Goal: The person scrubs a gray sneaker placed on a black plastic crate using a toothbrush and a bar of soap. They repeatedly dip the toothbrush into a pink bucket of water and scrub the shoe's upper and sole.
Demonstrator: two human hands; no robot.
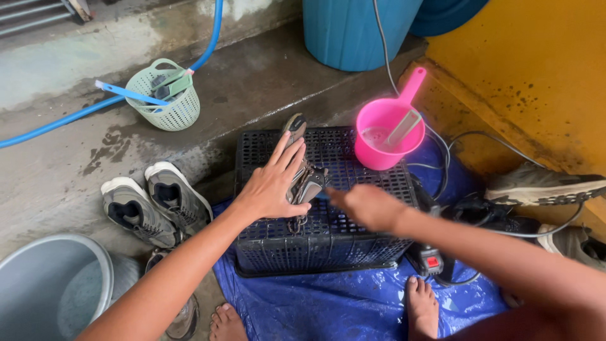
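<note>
Underfoot, floor: wet grey concrete ground (265,82) with a crumpled blue plastic tarp (341,303) spread over its near part.
Wall: mustard-yellow painted wall (536,69) at the right, speckled with dark spots.
Barrel: tall blue plastic barrel (353,31) at the top edge.
Tub: round grey metal basin (44,284) at the lower left, only partly in view.
Crate: black perforated plastic crate (328,243) turned bottom-up on the tarp.
Hose: blue rubber hose (95,104) curving across the upper left.
Basket: pale green slotted plastic basket (167,104) holding brushes, well apart from the crate.
Spare shoes: pair of grey-and-white sneakers (154,205) on the ground just left of the crate.
Dipper: pink plastic water dipper (385,129) standing on the crate's far right corner.
Shoe: grey sneaker (302,170) lying on its side on top of the crate, sole facing right.
Left hand (271,186): fingers spread flat, pressing the grey sneaker down; an open palm, not a closed grasp.
Right hand (366,205): blurred, curled just beside the sneaker's sole; whether it clasps anything I cannot tell.
</note>
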